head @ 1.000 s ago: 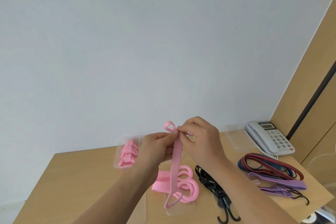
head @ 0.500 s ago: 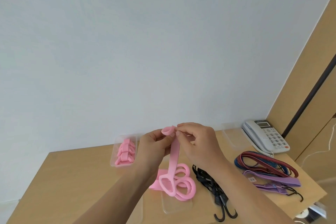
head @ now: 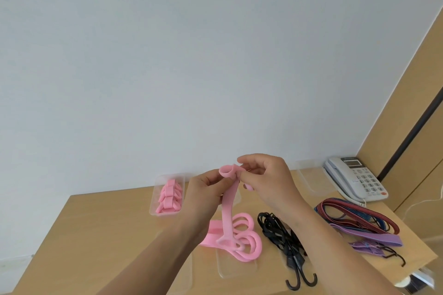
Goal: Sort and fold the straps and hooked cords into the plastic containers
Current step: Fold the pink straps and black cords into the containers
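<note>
Both hands up above the middle of the table (head: 100,227), working one pink strap (head: 227,201). Left hand (head: 206,189) pinching the strap just under the small rolled loop at its top; right hand (head: 266,177) with fingertips pinching that same loop from the other side. Each grip grasping the strap, neither released. Strap hanging straight down from the fingers, its lower end touching the pile of loose pink straps (head: 239,239) near the front edge of the table.

Looks like the start of a roll or fold. To do it well: keep the coil tight and square at the top, feed the hanging length up a little at a time, keep the edges lined up so the bundle matches the ones already packed. Watch the tail — could drag the pile along if snagged.

Counting now. One clear container (head: 167,196) toward the back edge, filled with folded pink straps, exact number hard to tell. More clear containers: one at the back right by the telephone (head: 357,179), at least two along the front edge, outlines faint. One black hooked cord bundle (head: 285,239) right of the pink pile, two hooks showing at the front edge. One red and blue cord bundle (head: 354,215) and one purple strap bundle (head: 369,237) by the right edge.
</note>
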{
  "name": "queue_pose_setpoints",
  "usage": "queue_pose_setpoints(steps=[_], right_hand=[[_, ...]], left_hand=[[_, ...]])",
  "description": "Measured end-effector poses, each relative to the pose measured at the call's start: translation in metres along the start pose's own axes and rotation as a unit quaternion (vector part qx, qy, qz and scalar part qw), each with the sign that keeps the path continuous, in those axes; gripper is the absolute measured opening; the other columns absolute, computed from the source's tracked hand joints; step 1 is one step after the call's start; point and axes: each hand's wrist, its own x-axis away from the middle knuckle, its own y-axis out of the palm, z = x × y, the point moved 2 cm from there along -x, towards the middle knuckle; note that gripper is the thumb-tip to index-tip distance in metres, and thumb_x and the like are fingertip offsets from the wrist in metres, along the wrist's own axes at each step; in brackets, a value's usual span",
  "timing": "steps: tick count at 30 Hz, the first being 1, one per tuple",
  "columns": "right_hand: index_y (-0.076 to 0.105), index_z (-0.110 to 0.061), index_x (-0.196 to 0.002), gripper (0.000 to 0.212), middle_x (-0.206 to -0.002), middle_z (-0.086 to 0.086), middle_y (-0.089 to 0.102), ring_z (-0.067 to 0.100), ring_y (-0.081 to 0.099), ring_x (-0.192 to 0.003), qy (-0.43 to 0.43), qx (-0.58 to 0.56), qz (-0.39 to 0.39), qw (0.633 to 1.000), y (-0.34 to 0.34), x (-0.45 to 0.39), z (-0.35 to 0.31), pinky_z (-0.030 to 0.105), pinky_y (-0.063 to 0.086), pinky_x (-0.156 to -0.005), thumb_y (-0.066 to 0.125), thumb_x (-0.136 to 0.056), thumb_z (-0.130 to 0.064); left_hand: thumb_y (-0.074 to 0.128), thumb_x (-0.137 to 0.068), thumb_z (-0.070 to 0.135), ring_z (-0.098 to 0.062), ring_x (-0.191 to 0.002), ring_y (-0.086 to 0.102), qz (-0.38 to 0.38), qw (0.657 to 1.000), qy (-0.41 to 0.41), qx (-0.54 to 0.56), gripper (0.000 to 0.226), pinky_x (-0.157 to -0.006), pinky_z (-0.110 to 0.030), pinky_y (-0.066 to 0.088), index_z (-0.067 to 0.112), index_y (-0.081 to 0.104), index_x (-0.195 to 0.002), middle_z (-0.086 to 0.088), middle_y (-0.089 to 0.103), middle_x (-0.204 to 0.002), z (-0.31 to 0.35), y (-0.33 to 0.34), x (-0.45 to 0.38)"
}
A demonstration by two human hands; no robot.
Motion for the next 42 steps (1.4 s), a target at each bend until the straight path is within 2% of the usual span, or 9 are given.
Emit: queue_pose_setpoints(steps=[3, 7, 15, 19, 24, 28, 32, 36, 42], right_hand=[[0.076, -0.017, -0.086, 0.015, -0.058, -0.003, 0.067, 0.011, 0.057, -0.051, -0.005, 0.022, -0.005, 1.000, 0.002, 0.001, 0.001, 0.022, 0.049, -0.059, 0.072, -0.083, -0.003], [0.075, -0.016, -0.084, 0.018, -0.055, 0.000, 0.066, 0.011, 0.058, -0.047, -0.014, 0.025, 0.016, 0.999, 0.004, 0.004, 0.003, 0.018, 0.047, -0.054, 0.068, -0.084, 0.001], [0.073, -0.019, -0.074, 0.026, -0.056, -0.008, 0.066, 0.006, 0.058, -0.045, -0.049, 0.021, 0.067, 0.996, 0.005, 0.008, 0.003, 0.016, 0.046, -0.046, 0.068, -0.083, 0.004], [0.073, -0.025, -0.072, 0.032, -0.077, -0.008, 0.072, 0.002, 0.064, -0.058, -0.088, 0.060, 0.085, 0.991, 0.003, 0.010, 0.007, 0.011, 0.047, -0.050, 0.069, -0.081, 0.006], [0.078, -0.020, -0.079, 0.026, -0.084, -0.010, 0.070, 0.008, 0.067, -0.076, -0.179, 0.126, 0.108, 0.970, 0.004, 0.010, 0.014, 0.019, 0.053, -0.064, 0.075, -0.077, 0.006], [0.080, -0.016, -0.082, 0.027, -0.084, -0.006, 0.068, 0.012, 0.065, -0.071, -0.223, 0.140, 0.139, 0.955, 0.008, 0.010, 0.019, 0.028, 0.054, -0.061, 0.076, -0.073, 0.010], [0.080, -0.013, -0.080, 0.026, -0.081, -0.003, 0.067, 0.015, 0.061, -0.066, -0.269, 0.146, 0.170, 0.937, 0.009, 0.014, 0.021, 0.025, 0.050, -0.057, 0.078, -0.071, 0.012], [0.081, -0.015, -0.081, 0.018, -0.081, -0.004, 0.067, 0.013, 0.058, -0.062, -0.295, 0.144, 0.159, 0.931, 0.007, 0.016, 0.018, 0.024, 0.049, -0.056, 0.084, -0.076, 0.002], [0.083, -0.017, -0.084, 0.017, -0.088, -0.003, 0.070, 0.007, 0.063, -0.076, -0.286, 0.150, 0.124, 0.938, 0.006, 0.018, 0.016, 0.019, 0.051, -0.062, 0.084, -0.077, -0.002]], left_hand=[[0.067, -0.097, 0.024, -0.021, -0.099, 0.069, -0.007, 1.000, -0.014, -0.005, 0.017, -0.102, -0.048, 0.053, 0.021, 0.083, -0.101, -0.012, 0.078, -0.104, -0.004, -0.001, 0.001], [0.062, -0.100, 0.032, -0.020, -0.084, 0.063, 0.000, 0.999, -0.050, -0.017, 0.028, -0.085, -0.038, 0.052, 0.016, 0.082, -0.089, -0.016, 0.076, -0.093, -0.009, 0.000, 0.002], [0.058, -0.102, 0.023, -0.023, -0.085, 0.068, -0.001, 0.996, -0.090, -0.006, 0.028, -0.083, -0.039, 0.055, 0.010, 0.081, -0.092, -0.013, 0.079, -0.095, -0.013, 0.007, 0.007], [0.064, -0.099, 0.022, -0.022, -0.082, 0.068, 0.007, 0.996, -0.090, 0.004, 0.025, -0.079, -0.036, 0.054, 0.009, 0.082, -0.087, -0.014, 0.079, -0.095, -0.012, 0.010, 0.010], [0.066, -0.098, 0.027, -0.021, -0.080, 0.067, 0.039, 0.996, -0.080, 0.018, 0.028, -0.079, -0.036, 0.051, 0.009, 0.082, -0.083, -0.015, 0.079, -0.093, -0.011, 0.009, 0.012], [0.069, -0.096, 0.029, -0.022, -0.084, 0.068, 0.033, 0.996, -0.074, 0.045, 0.025, -0.078, -0.035, 0.049, 0.009, 0.082, -0.087, -0.019, 0.077, -0.097, -0.011, 0.011, 0.015], [0.068, -0.097, 0.025, -0.019, -0.075, 0.058, 0.022, 0.996, -0.064, 0.051, 0.024, -0.071, -0.030, 0.045, 0.009, 0.082, -0.087, -0.011, 0.069, -0.080, -0.007, 0.015, 0.020], [0.068, -0.097, 0.021, -0.020, -0.084, 0.065, 0.048, 0.994, -0.070, 0.072, 0.020, -0.078, -0.032, 0.050, 0.011, 0.083, -0.089, -0.019, 0.077, -0.098, -0.004, 0.010, 0.018], [0.070, -0.096, 0.022, -0.021, -0.090, 0.070, 0.053, 0.993, -0.063, 0.080, 0.018, -0.087, -0.037, 0.054, 0.011, 0.083, -0.090, -0.014, 0.079, -0.098, -0.003, 0.007, 0.020]])
